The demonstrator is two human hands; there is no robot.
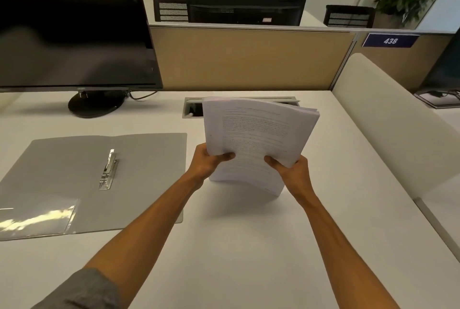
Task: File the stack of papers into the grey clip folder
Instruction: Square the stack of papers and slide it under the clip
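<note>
A thick stack of printed papers (256,134) stands upright on its lower edge on the white desk, bowed slightly backward. My left hand (209,163) grips its left side and my right hand (291,171) grips its right side, thumbs on the front page. The grey clip folder (149,171) lies open flat to the left of the stack. Its metal clip (108,169) runs along the middle fold, and a clear plastic pocket (37,219) sits on the left flap.
A large black monitor (74,30) on a round stand (95,103) occupies the back left. A cable slot (193,108) is set in the desk behind the papers. A tan partition (249,59) closes the back, a cream divider (388,122) the right side.
</note>
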